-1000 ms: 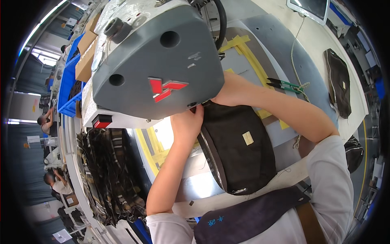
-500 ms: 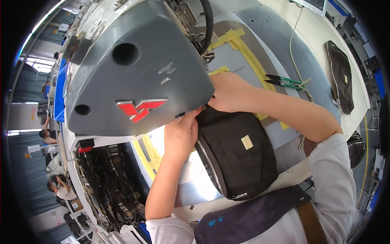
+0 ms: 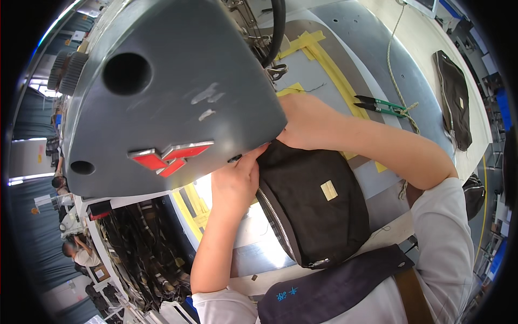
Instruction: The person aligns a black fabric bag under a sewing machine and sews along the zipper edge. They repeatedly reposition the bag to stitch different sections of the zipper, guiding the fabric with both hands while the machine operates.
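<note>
A black fabric bag (image 3: pixel 315 216) with a silver zipper down its left side and a small tan patch lies on the machine bed, its top end running under the grey sewing machine head (image 3: pixel 178 108). My left hand (image 3: pixel 236 181) is closed at the bag's upper left corner, its fingertips pressed together by the machine's lower edge. Over the bag's top edge my right hand (image 3: pixel 308 123) is curled, knuckles up, gripping the cloth. The machine head hides the needle area and some fingertips of the right hand.
Green-handled thread snips (image 3: pixel 380 106) tied to a cord (image 3: pixel 395 70) lie right of my right forearm. Yellow tape (image 3: pixel 345 81) marks the bed. Another dark zippered bag (image 3: pixel 454 100) rests at the far right. Dark patterned cloth (image 3: pixel 140 248) hangs at left; people sit beyond.
The view has shifted, so the machine head looks larger and further left. My left hand has moved slightly left in the picture; both hands stay at the bag's top edge.
</note>
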Action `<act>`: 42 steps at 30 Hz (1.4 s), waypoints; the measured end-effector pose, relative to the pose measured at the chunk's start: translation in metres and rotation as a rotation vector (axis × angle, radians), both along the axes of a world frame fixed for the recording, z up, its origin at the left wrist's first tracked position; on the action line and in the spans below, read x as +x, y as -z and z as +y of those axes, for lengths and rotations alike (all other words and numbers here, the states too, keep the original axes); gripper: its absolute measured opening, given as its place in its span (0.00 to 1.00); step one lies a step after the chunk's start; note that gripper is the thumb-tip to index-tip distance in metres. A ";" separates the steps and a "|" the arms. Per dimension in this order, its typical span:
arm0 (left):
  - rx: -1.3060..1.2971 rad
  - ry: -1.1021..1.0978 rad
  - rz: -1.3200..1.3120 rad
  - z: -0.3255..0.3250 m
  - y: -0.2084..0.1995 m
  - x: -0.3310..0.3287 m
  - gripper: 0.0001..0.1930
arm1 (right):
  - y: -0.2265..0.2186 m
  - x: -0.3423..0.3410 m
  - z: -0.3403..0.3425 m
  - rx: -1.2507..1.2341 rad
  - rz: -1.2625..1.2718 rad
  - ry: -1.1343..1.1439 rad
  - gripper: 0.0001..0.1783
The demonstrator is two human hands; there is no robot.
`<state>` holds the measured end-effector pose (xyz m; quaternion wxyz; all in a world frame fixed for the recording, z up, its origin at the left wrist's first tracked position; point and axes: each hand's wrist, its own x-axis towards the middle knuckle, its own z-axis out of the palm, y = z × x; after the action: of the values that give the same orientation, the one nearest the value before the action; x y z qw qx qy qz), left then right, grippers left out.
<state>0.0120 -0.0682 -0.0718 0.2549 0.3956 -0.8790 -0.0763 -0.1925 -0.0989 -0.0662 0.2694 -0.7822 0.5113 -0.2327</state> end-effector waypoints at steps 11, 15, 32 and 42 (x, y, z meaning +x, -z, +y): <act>0.069 0.001 -0.017 -0.005 0.000 0.004 0.16 | -0.002 -0.002 -0.004 0.011 0.067 -0.056 0.08; -0.039 0.049 -0.074 -0.007 -0.001 0.004 0.17 | -0.004 -0.002 0.002 -0.039 0.033 -0.037 0.09; -0.109 0.046 -0.079 -0.005 -0.004 0.001 0.16 | 0.008 -0.001 0.001 -0.120 0.018 0.058 0.07; 0.018 0.058 -0.092 0.001 -0.016 -0.003 0.14 | 0.014 -0.001 -0.003 -0.201 -0.021 0.055 0.10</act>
<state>0.0092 -0.0668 -0.0556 0.2084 0.3754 -0.9002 -0.0732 -0.1938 -0.1021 -0.0800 0.1883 -0.7885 0.5039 -0.2982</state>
